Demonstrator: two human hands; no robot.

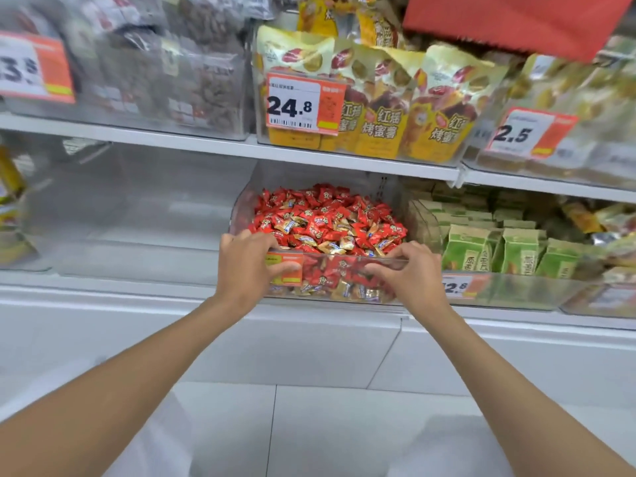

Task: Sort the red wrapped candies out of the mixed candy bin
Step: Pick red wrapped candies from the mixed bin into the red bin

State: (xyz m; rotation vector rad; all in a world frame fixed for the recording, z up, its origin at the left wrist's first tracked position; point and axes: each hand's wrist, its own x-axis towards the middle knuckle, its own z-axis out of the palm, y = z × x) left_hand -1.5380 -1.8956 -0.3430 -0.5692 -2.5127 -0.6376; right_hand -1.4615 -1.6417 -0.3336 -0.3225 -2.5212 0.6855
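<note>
Our left hand (244, 266) grips the front wall of the clear candy bin (344, 259), fingers curled over its rim and thumb pressed on the orange price tag (287, 271). Our right hand (413, 273) seems to pinch the same rim further right, though its fingers are slightly blurred. The bin sits on the lower shelf (309, 309), heaped with red wrapped candies (327, 215) and a few gold ones (332, 248), just beside green packets (516, 253).
</note>
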